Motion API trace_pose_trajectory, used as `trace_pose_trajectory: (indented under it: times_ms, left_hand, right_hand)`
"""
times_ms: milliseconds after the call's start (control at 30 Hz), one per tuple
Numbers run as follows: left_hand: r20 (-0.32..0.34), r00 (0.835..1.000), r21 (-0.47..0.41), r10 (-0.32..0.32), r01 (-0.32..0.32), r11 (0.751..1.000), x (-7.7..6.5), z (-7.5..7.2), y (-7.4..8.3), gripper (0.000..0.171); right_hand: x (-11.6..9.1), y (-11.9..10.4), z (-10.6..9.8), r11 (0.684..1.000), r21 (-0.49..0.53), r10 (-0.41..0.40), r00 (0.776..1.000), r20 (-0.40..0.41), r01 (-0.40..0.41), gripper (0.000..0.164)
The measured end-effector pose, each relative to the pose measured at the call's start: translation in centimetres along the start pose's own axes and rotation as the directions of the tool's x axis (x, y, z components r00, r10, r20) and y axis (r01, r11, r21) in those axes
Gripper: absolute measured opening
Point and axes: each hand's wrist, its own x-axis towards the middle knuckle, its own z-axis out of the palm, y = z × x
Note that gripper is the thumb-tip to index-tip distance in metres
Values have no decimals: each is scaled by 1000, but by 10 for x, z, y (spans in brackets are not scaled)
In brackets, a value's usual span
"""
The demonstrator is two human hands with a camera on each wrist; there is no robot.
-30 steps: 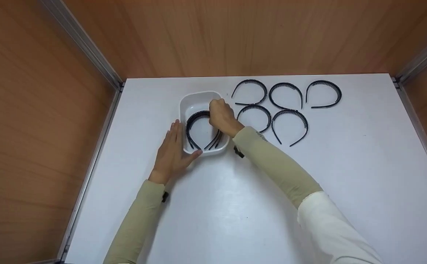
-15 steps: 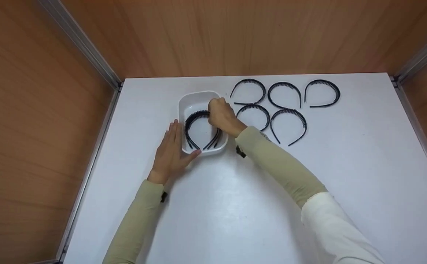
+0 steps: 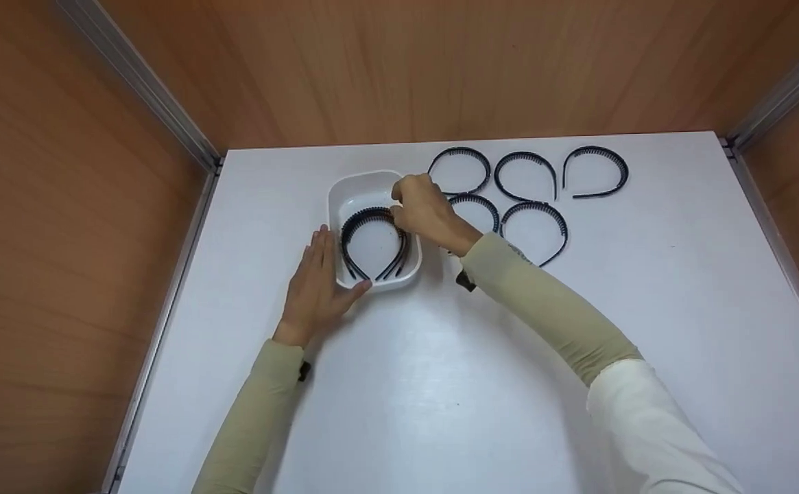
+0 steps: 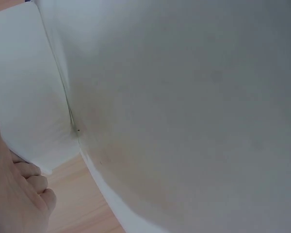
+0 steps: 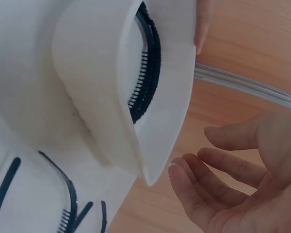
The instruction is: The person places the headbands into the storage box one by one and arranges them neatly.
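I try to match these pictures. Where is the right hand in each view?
Head: right hand above and right of centre, at the right side of the white container.
Left wrist: not in it; only the left hand, lower left.
Right wrist: lower right, fingers near the container.
Shared landmark: wood panelling.

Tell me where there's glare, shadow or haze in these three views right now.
Head view: soft glare on the table in front of the container, dim shadows beside the left sleeve and right sleeve. Left wrist view: hazy, low in contrast, left hand cut off by the left edge. Right wrist view: slightly soft, yet the headbands inside the container read tooth by tooth.
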Motion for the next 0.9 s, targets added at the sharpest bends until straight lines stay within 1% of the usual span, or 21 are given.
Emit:
trace_pose_trajectory:
  times_ms: [200, 433, 667, 900]
  left_hand:
    - [6, 1000, -5, -6, 6, 1000, 1, -1, -1, 121]
    - [-8, 1000, 2, 1, -1, 1000, 0, 0, -2, 121]
    - [-9, 1000, -15, -2, 2, 1000, -1, -3, -3, 120]
    - [7, 1000, 2, 5, -5, 1000, 0, -4, -4, 120]
  right_hand:
    - [-11, 0, -18, 999, 4, -42, 999, -18, 42, 32]
    - [-20, 9, -36, 998, -3, -71, 997, -36, 70, 33]
    - [-30, 21, -59, 994, 7, -110, 988, -104, 112, 28]
    - [-40, 36, -81, 997, 35, -65, 992, -105, 69, 31]
